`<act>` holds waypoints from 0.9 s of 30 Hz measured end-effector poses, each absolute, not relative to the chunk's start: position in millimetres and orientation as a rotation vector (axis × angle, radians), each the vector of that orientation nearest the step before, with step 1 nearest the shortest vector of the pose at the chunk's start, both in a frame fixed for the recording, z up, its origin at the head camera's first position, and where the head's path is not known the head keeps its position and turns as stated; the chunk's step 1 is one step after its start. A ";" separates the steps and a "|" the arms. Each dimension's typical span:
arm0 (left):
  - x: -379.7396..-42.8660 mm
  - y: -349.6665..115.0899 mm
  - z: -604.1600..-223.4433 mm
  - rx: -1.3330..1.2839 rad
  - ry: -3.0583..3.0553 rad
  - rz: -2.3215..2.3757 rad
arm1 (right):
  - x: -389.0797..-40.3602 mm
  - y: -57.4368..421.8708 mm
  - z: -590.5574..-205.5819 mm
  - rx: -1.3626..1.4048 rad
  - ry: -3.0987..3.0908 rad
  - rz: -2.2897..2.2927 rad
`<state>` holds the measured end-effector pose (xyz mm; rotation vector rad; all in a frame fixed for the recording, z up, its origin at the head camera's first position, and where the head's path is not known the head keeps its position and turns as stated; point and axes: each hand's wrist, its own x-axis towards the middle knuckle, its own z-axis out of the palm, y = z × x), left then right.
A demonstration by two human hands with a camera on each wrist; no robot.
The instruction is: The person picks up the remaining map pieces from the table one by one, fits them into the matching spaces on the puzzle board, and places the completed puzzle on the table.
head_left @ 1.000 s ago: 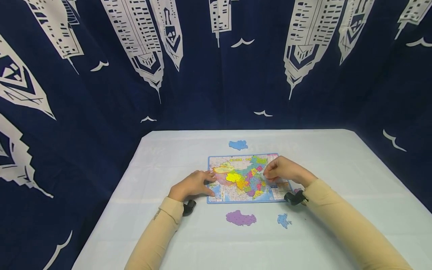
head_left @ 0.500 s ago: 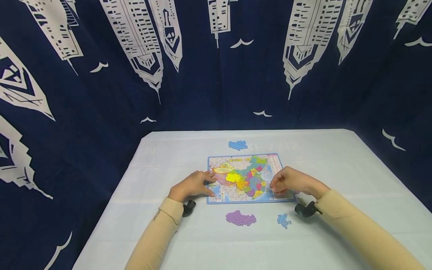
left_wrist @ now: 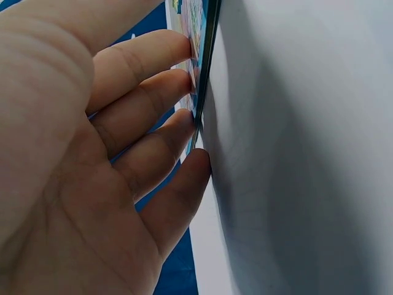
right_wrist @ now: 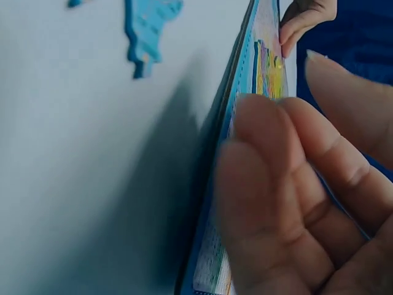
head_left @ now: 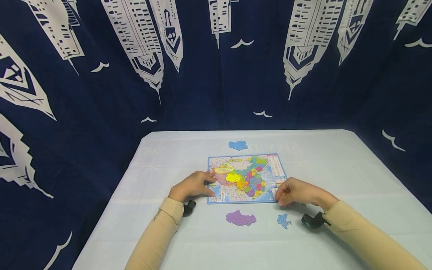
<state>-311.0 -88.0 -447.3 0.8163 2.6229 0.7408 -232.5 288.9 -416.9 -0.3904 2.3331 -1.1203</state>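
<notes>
A blue-rimmed map puzzle board [head_left: 233,198] lies flat on the table with many coloured pieces set in its middle. My left hand [head_left: 194,184] rests on its left edge, fingers fairly straight and spread, as the left wrist view shows fingertips [left_wrist: 181,83] along the rim. Over the board's lower right corner is my right hand [head_left: 297,192], fingers loosely bent. In the right wrist view nothing shows between its thumb and fingers [right_wrist: 264,129]. Nearest that hand lies a small blue puzzle piece [head_left: 284,221], which also shows in the right wrist view.
In front of the board lies a purple puzzle piece [head_left: 240,218]. Behind it is another blue, map-shaped piece [head_left: 238,145]. A white cloth covers the table [head_left: 162,150]. A dark blue curtain [head_left: 216,86] with white building prints hangs at the back.
My right hand has moved from over the map's right side towards me and to the right, down to the board's lower right corner. The left hand has stayed in place.
</notes>
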 end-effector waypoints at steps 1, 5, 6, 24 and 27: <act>-310.8 -88.0 -446.9 0.818 2.621 0.745 | -231.0 289.2 -417.5 -0.401 2.329 -1.118; -310.6 -88.2 -446.3 0.821 2.619 0.744 | -226.2 290.0 -420.7 -0.423 2.316 -1.120; -310.7 -88.2 -446.6 0.821 2.619 0.742 | -225.5 290.1 -421.6 -0.423 2.314 -1.123; -311.7 -87.2 -445.7 0.796 2.615 0.734 | -214.4 292.8 -423.7 -0.447 2.335 -1.091; -311.7 -87.2 -446.7 0.794 2.615 0.730 | -212.8 293.8 -425.0 -0.451 2.329 -1.102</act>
